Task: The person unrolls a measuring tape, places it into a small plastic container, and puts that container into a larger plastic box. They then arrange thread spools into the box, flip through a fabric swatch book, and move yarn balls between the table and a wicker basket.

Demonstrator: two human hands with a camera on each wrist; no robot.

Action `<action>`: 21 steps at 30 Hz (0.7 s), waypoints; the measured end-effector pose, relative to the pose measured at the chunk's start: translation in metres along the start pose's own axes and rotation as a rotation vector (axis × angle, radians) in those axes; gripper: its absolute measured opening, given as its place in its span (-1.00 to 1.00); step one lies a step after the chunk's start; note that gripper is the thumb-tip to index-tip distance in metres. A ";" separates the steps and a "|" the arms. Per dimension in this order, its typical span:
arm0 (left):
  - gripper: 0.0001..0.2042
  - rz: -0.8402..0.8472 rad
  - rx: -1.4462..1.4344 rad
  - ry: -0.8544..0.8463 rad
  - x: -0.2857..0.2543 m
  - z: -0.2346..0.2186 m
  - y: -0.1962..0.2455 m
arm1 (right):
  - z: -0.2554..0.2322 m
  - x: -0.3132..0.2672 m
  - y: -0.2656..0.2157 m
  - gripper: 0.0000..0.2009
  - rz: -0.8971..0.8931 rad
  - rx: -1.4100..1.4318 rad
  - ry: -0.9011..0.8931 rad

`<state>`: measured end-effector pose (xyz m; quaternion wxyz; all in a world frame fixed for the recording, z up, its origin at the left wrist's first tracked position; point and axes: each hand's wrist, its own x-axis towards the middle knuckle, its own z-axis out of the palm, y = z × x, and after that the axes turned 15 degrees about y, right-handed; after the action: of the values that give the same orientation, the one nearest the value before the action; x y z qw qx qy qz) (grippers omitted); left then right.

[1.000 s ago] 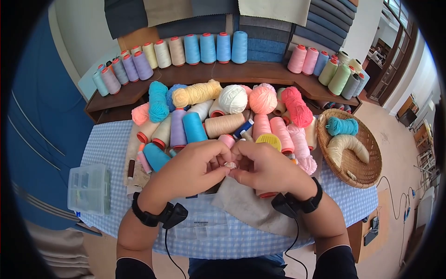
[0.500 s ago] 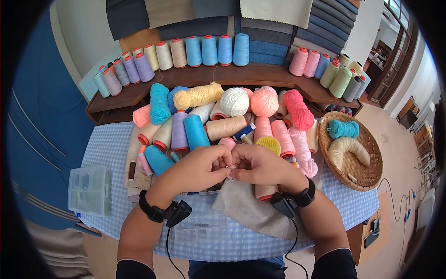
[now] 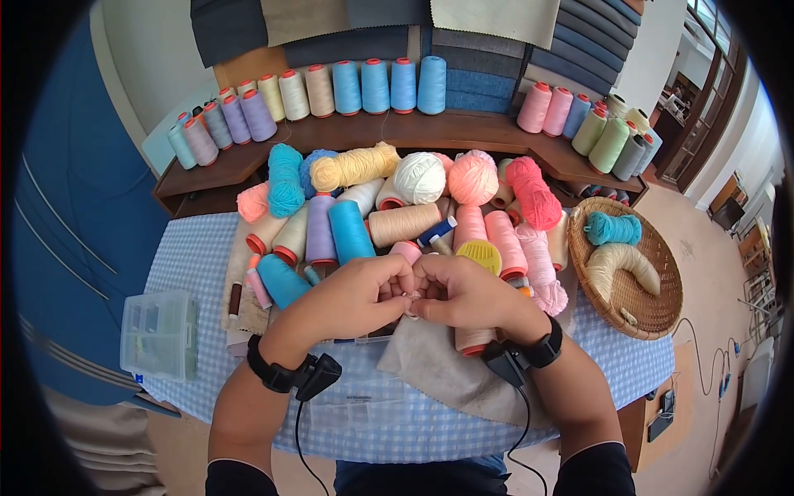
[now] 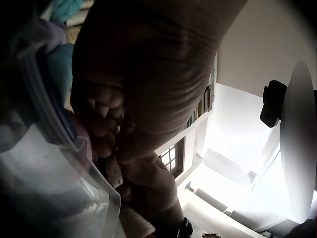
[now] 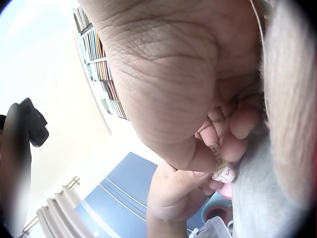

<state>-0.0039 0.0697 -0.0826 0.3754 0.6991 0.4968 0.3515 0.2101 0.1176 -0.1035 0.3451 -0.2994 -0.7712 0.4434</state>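
Close together over the near side of the thread pile, my left hand point(image 3: 356, 289) and right hand point(image 3: 463, 289) meet at the fingertips. Between them is a small white tape measure point(image 5: 224, 173) with printed numbers, bent into a short curl. Thumb and fingers of each hand pinch it. Only a sliver of the tape shows in the head view, and fingers hide most of it. A piece of it also appears in the left wrist view under my left thumb. Grey cloth point(image 3: 438, 372) lies below my right hand. A round yellow lidded item point(image 3: 478, 256) sits just beyond its knuckles.
Yarn balls and thread cones, such as a white ball point(image 3: 418, 178), heap up beyond my hands. At the right is a wicker basket point(image 3: 672, 289) holding two skeins; at the left, a clear plastic box point(image 3: 159, 339). More cones line a brown shelf point(image 3: 347, 131).
Over the last second my hands have shifted slightly down, and the whitish bit showing between my fingertips has become smaller. Both hands keep pinching the tape measure; in the last half second they barely move.
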 end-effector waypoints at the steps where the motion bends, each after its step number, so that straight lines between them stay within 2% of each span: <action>1: -0.89 -0.008 -0.005 -0.002 0.000 0.000 0.000 | -0.001 0.000 -0.002 -0.81 0.001 -0.013 -0.001; 6: -0.88 0.009 -0.020 0.027 0.000 0.003 -0.003 | 0.000 0.002 -0.001 -0.81 -0.053 -0.011 0.015; 9: -0.83 0.030 -0.016 0.019 -0.003 -0.002 0.003 | -0.001 0.001 -0.002 -0.81 -0.011 -0.008 0.001; 11: -0.71 -0.019 -0.074 0.077 -0.010 -0.002 0.015 | -0.002 -0.001 -0.002 -0.80 0.052 0.179 0.061; 12: -0.55 -0.007 -0.037 0.059 -0.015 -0.006 0.023 | -0.003 -0.001 -0.004 -0.80 0.057 0.178 0.057; 14: -0.51 0.024 -0.107 0.112 -0.025 -0.006 0.026 | -0.002 -0.002 -0.015 -0.81 0.063 0.318 0.125; 15: -0.47 0.066 -0.165 0.163 -0.029 -0.004 0.024 | 0.001 -0.002 -0.018 -0.81 0.078 0.316 0.114; 16: -0.41 0.062 -0.192 0.179 -0.033 -0.003 0.018 | 0.005 -0.004 -0.021 -0.82 0.081 0.438 0.097; 17: -0.41 0.048 -0.203 0.182 -0.037 0.001 0.012 | 0.011 -0.005 -0.021 -0.83 0.083 0.561 0.081; 19: -0.43 0.108 -0.299 0.256 -0.043 0.008 -0.001 | 0.024 -0.005 -0.015 -0.83 0.086 0.589 0.061; 20: -0.51 0.097 -0.325 0.267 -0.043 0.010 -0.009 | 0.030 -0.004 -0.010 -0.84 0.087 0.602 0.068; 21: -0.51 0.086 -0.333 0.269 -0.044 0.011 -0.013 | 0.033 -0.004 -0.006 -0.84 0.087 0.614 0.075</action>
<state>-0.0111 0.0286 -0.1045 0.4007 0.5949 0.4470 0.5346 0.1850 0.0962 -0.1115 0.4285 -0.2299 -0.5743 0.6586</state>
